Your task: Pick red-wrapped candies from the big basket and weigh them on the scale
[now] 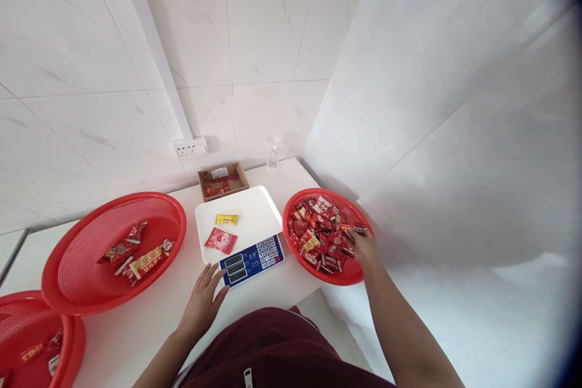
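My left hand (203,302) rests by the front left corner of a digital scale, its fingers apart and holding nothing. The scale has a blue keypad panel (251,262) and a white tray (257,212). On the tray lie a yellow packet (227,219) and a red-and-pink packet (220,240). To the right, a red basket (291,254) holds many small wrapped snacks (322,236). My right hand (362,244) is over that basket's right side, its fingers closed around small dark-and-red wrapped snacks.
At left, a large red basket (73,260) holds several snacks. Part of another red basket (75,339) shows lower left. Behind the scale is an open cardboard box (224,180) with red packets, beside a clear bottle (273,156). A wall socket (190,147) is behind.
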